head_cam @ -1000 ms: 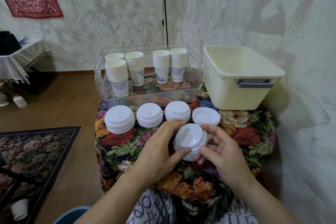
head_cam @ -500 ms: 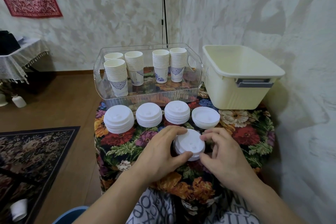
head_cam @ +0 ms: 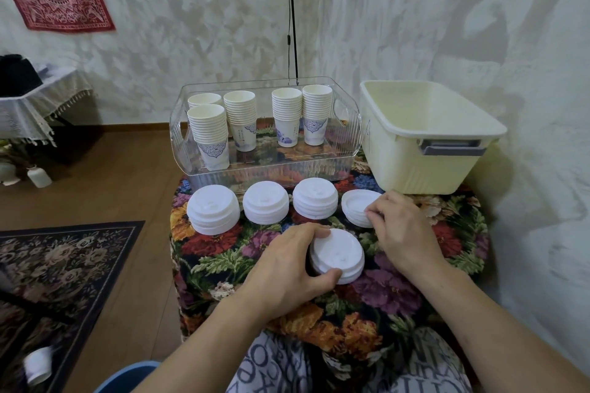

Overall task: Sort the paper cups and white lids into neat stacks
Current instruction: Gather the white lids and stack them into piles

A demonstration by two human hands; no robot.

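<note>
A short stack of white lids sits on the flowered cloth near me, and my left hand grips it from the left with fingers and thumb curled round its edge. My right hand reaches to the low lid stack at the right end of the row and pinches its near edge. Three taller lid stacks stand in a row to its left. Several stacks of paper cups stand in the clear tray behind.
A cream plastic bin stands at the back right of the small table with the flowered cloth. The wall is close on the right. A dark rug and wooden floor lie to the left.
The lid stack was lowered from between both hands onto the cloth. My right hand left it and moved up and right to the low stack at the row's end; my left hand stays on it.
</note>
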